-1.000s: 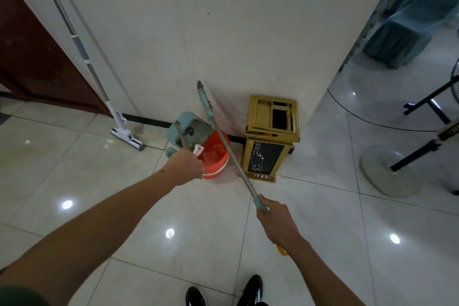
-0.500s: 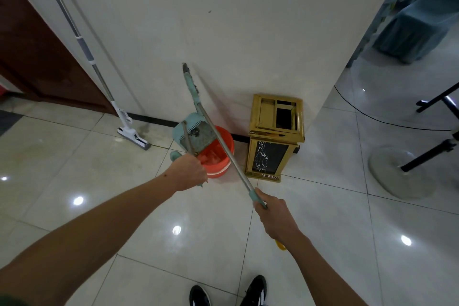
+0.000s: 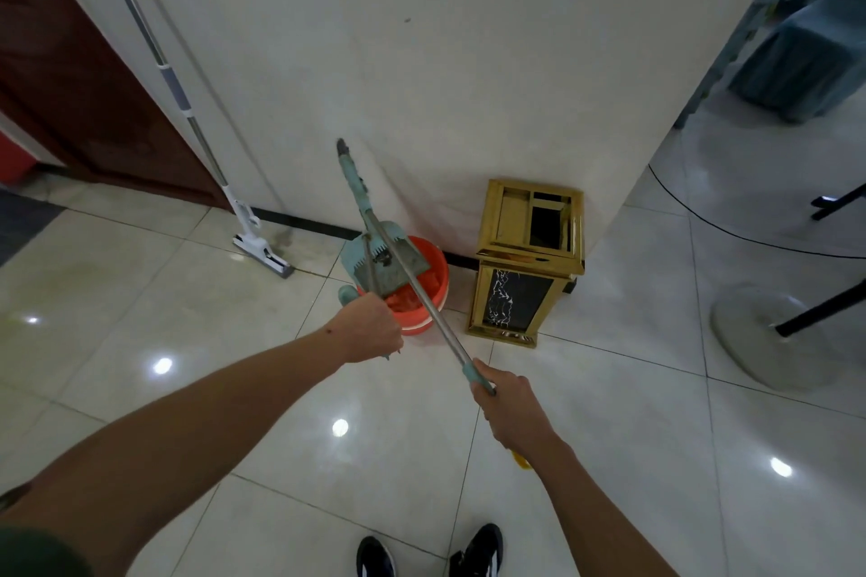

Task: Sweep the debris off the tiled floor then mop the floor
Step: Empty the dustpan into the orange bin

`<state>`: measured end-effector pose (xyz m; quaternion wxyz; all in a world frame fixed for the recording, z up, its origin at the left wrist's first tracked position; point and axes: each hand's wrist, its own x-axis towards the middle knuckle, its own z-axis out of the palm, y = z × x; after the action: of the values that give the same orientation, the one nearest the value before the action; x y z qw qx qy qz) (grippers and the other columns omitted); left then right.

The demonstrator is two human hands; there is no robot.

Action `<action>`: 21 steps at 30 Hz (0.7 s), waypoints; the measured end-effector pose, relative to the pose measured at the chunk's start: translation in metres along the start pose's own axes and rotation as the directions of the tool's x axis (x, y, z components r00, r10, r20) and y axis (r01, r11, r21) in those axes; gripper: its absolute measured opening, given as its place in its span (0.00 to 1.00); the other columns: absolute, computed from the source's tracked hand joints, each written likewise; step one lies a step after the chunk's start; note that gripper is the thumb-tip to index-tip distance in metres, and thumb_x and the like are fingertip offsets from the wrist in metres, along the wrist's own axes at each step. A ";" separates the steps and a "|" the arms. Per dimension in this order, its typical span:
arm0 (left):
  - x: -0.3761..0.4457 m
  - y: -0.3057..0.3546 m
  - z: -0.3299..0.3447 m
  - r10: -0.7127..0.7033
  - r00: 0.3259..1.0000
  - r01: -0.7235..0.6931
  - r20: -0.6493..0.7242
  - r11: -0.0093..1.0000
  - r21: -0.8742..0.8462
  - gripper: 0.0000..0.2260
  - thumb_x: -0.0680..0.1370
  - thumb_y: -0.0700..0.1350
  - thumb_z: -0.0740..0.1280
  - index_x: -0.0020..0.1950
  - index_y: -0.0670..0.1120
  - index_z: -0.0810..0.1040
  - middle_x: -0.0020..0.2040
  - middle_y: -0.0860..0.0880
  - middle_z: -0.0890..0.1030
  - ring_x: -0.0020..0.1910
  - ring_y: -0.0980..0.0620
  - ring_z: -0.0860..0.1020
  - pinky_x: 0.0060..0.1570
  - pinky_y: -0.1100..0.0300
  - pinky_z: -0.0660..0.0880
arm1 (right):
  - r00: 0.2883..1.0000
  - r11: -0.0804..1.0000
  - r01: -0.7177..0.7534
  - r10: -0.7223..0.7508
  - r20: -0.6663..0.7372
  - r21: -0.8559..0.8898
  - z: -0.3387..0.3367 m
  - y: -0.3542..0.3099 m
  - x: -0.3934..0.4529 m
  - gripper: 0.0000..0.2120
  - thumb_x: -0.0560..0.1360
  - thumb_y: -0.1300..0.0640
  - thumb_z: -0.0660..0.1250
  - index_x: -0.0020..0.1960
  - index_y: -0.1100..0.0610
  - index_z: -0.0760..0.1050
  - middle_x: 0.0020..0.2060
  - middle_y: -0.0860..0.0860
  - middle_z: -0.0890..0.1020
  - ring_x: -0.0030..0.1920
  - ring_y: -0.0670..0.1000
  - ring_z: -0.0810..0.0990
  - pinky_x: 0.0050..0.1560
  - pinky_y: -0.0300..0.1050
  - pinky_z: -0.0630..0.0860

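my left hand (image 3: 370, 329) grips the worn teal dustpan (image 3: 382, 262) over the orange bucket (image 3: 424, 295) at 12 o'clock, right hand (image 3: 513, 408) holding the broom handle (image 3: 421, 290).

I see a teal plastic dustpan (image 3: 382, 265) over an orange round bucket (image 3: 429, 295), beside a gold metal bin (image 3: 529, 267) with black veined panel.

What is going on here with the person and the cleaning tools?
A person stands facing a wall. The left hand holds the dustpan's thin handle, with the pan over an orange bucket. The right hand holds the long pole of a broom whose end leans on the wall. A mop leans nearby, untouched, beside a gold bin.
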<state>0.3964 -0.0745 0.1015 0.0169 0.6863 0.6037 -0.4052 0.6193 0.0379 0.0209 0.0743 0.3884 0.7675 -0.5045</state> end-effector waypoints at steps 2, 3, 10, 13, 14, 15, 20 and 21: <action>0.002 -0.002 0.000 0.005 1.000 -0.005 0.002 1.000 -0.012 0.03 0.79 0.43 0.71 0.45 0.47 0.79 0.39 0.50 0.82 0.37 0.48 0.81 0.40 0.54 0.79 | 1.000 1.000 0.008 -0.008 0.002 -0.018 -0.001 -0.003 0.000 0.23 0.82 0.51 0.62 0.77 0.46 0.65 0.42 0.52 0.79 0.33 0.47 0.73 0.33 0.39 0.74; 0.003 -0.002 0.001 0.007 1.000 -0.007 0.009 1.000 -0.013 0.04 0.79 0.43 0.70 0.45 0.47 0.79 0.39 0.49 0.82 0.36 0.48 0.79 0.40 0.55 0.78 | 1.000 1.000 0.015 -0.015 0.001 -0.019 -0.001 -0.005 0.001 0.24 0.82 0.51 0.62 0.77 0.46 0.64 0.42 0.52 0.79 0.33 0.47 0.73 0.32 0.38 0.73; 0.000 -0.020 -0.008 -0.046 0.999 0.046 0.005 0.998 -0.031 0.05 0.79 0.38 0.67 0.48 0.47 0.81 0.38 0.50 0.77 0.42 0.47 0.83 0.41 0.55 0.76 | 1.000 1.000 0.004 -0.004 -0.023 0.004 0.000 -0.010 0.003 0.23 0.83 0.53 0.62 0.77 0.48 0.65 0.39 0.51 0.77 0.32 0.46 0.71 0.32 0.40 0.73; -0.006 -0.027 -0.006 -0.055 0.998 0.055 0.029 0.998 -0.027 0.04 0.79 0.39 0.69 0.48 0.47 0.81 0.39 0.51 0.80 0.40 0.48 0.83 0.37 0.55 0.72 | 1.000 0.999 0.016 -0.015 -0.025 0.038 -0.001 -0.018 0.005 0.22 0.83 0.53 0.62 0.76 0.48 0.66 0.37 0.51 0.76 0.31 0.46 0.71 0.30 0.40 0.72; -0.007 -0.026 -0.004 -0.055 0.998 0.056 0.031 0.998 -0.031 0.03 0.78 0.40 0.70 0.48 0.47 0.82 0.39 0.50 0.81 0.38 0.48 0.82 0.36 0.55 0.71 | 0.999 0.998 0.029 -0.027 -0.032 0.058 -0.002 -0.023 0.005 0.22 0.83 0.53 0.62 0.76 0.47 0.66 0.36 0.51 0.76 0.31 0.46 0.70 0.30 0.40 0.72; -0.008 -0.026 -0.003 -0.048 0.998 0.049 0.032 0.998 -0.029 0.02 0.78 0.40 0.70 0.48 0.47 0.82 0.38 0.50 0.81 0.36 0.49 0.81 0.35 0.55 0.70 | 0.998 0.996 0.045 -0.042 -0.040 0.078 -0.002 -0.028 0.006 0.22 0.83 0.54 0.62 0.76 0.47 0.66 0.35 0.51 0.75 0.31 0.46 0.70 0.29 0.40 0.71; -0.012 -0.029 -0.009 -0.047 0.999 0.047 0.023 0.999 -0.016 0.03 0.80 0.41 0.68 0.46 0.46 0.79 0.36 0.50 0.75 0.33 0.47 0.73 0.37 0.55 0.67 | 0.998 0.994 0.063 -0.060 -0.036 0.088 -0.004 -0.034 0.007 0.22 0.83 0.53 0.61 0.76 0.45 0.65 0.35 0.51 0.74 0.30 0.45 0.70 0.28 0.38 0.71; -0.013 -0.029 -0.010 -0.057 0.998 0.058 0.028 0.998 -0.011 0.04 0.79 0.41 0.68 0.45 0.47 0.78 0.35 0.50 0.76 0.33 0.48 0.74 0.37 0.56 0.67 | 0.998 0.996 0.053 -0.051 -0.032 0.075 -0.005 -0.032 0.006 0.22 0.83 0.53 0.61 0.76 0.45 0.65 0.35 0.51 0.74 0.30 0.46 0.70 0.28 0.39 0.72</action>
<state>0.3779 -0.0720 0.1295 0.0177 0.6629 0.6253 -0.4113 0.5949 0.0391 0.0427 0.0348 0.3781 0.7587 -0.5293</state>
